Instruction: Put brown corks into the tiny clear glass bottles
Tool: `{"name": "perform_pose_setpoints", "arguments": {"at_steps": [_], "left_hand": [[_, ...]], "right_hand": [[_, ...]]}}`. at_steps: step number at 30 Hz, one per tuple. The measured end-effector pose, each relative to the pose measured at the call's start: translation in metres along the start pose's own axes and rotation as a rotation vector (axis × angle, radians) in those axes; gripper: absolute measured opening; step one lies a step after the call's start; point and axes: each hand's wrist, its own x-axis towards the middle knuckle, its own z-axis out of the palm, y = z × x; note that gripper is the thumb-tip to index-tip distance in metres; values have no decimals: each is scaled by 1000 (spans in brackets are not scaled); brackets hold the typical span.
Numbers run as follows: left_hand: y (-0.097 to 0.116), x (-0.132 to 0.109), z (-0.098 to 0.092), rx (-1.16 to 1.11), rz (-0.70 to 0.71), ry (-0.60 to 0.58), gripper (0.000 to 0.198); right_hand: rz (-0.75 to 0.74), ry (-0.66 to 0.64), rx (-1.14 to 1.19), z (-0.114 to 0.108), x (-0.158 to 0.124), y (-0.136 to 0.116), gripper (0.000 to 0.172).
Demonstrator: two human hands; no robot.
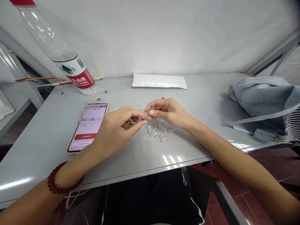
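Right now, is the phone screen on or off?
On: the phone is lit, showing a timer reading 00:08:21 above a red button.

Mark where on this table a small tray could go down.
Two patches of the grey table: left of the phone, and between the clear plastic pieces and the blue cloth bag. Crowded around the left hand and right hand.

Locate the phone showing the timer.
In the head view, the smartphone lies on the grey table, just left of the person's left hand and nearer the camera than the clear plastic water bottle.
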Motion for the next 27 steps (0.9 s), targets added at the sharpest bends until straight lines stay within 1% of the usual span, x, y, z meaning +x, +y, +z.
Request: {"name": "perform_pose_setpoints", "arguments": {"at_steps": [4, 8, 11, 13, 15, 17, 19, 21, 22, 24, 26, 27], "left_hand": [[0, 0, 0, 9, 13, 19, 5], [-5, 1, 0, -19, -3, -7, 9], [-7, 2, 2, -16, 52, -12, 14], [-7, 3, 2, 18, 106, -2, 16], [-7, 5, -1, 76, 107, -13, 17], [-10, 7, -9, 142, 62, -69, 17], [-16, 7, -19, 182, 26, -185, 18], [-25, 6, -29, 224, -3, -308, 16], [-29, 4, -34, 250, -16, -352, 16], [-36, 0, -41, 291, -42, -401, 15], [-41, -4, -46, 299, -59, -442, 14], [-42, -6, -47, 285, -68, -436, 13]], "right_hand": [[-16, -33, -63, -1, -1, -3, 12], [-81, -94, -152, 2, -3, -3, 14], [-143, -125, -229, 6, -6, -4, 17], [-168, -121, -254, 8, -8, -6, 18], [-175, -81, -286, 7, -9, -7, 18], [-184, 28, -399, 1, -7, -6, 16], [-189, 171, -582, -9, -5, -2, 13], [-166, 259, -750, -21, -1, 5, 12], [-145, 270, -810, -26, 0, 8, 13], [-139, 280, -914, -30, 2, 14, 15], [-217, 289, -995, -24, 1, 14, 19], [-281, 284, -1021, -17, 0, 13, 22]]}}
